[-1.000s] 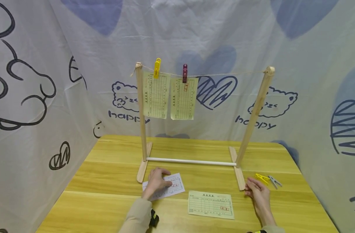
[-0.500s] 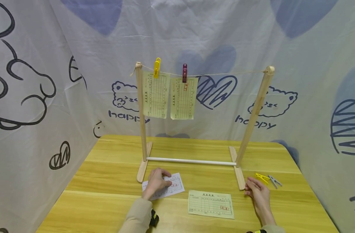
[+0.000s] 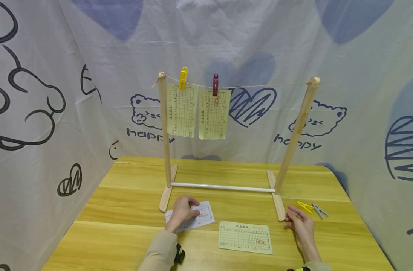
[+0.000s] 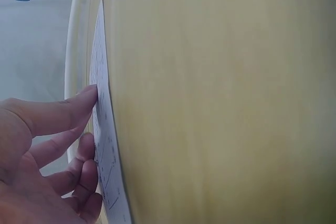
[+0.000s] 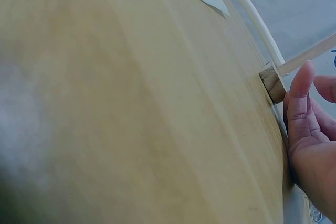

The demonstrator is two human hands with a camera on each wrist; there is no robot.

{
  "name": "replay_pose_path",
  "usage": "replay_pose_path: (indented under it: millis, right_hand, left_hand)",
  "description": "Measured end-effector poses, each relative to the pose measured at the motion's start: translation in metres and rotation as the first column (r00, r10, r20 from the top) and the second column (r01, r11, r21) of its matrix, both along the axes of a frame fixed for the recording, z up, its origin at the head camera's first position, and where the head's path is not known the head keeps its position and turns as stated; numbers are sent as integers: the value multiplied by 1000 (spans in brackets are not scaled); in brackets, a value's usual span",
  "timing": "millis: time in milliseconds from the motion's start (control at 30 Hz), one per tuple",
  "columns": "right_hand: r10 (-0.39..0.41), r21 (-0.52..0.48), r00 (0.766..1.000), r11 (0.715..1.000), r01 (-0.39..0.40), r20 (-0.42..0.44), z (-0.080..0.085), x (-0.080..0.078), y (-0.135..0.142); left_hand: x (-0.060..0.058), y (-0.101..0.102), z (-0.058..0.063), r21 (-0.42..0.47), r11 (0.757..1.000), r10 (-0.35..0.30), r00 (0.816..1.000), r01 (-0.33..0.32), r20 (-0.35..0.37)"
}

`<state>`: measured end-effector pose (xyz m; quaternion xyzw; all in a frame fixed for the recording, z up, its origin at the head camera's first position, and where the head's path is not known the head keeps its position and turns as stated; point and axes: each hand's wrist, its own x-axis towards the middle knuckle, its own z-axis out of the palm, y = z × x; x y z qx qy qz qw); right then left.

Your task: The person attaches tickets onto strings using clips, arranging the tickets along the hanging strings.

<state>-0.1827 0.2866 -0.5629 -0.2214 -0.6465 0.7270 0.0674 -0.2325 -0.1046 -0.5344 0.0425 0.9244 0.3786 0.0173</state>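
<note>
Your left hand point(image 3: 183, 212) hides part of the white slip point(image 3: 207, 215) on the table point(image 3: 118, 233); fingers loosely bent, touching it. Right hand point(image 3: 302, 227) relaxed, nothing visibly held, by rack foot point(image 3: 278, 207); contact unclear.

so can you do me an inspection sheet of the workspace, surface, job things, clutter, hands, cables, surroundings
Surface: wood-grain table, bearing a wooden frame.
Job things: on the string, a left hanging slip under a yellow clip and a right hanging slip under a dark red clip; on the table, a pale-green slip, a white slip, a loose yellow clip and a grey clip.
Clutter: nothing seen.
Hands: left hand rests on the white slip; right hand near the frame's right foot, contact unclear.
Cables: nothing seen.
Surroundings: printed cloth.
</note>
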Motion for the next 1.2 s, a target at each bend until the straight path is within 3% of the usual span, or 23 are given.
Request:
replay_pose_path:
  millis: [400, 867, 1200]
  right_hand:
    - [-4, -2, 1000, 1000, 4, 17, 1, 0, 0]
    - [-21, 0, 1000, 1000, 21, 11, 0, 0, 0]
    - [-8, 9, 1000, 1000, 8, 3, 0, 0, 0]
  left_hand:
    - [0, 1, -1, 35, 999, -2, 1000, 1, 20]
    - [1, 3, -2, -27, 1000, -7, 1000, 7, -3]
    - [1, -8, -1, 97, 991, -100, 994, 96, 36]
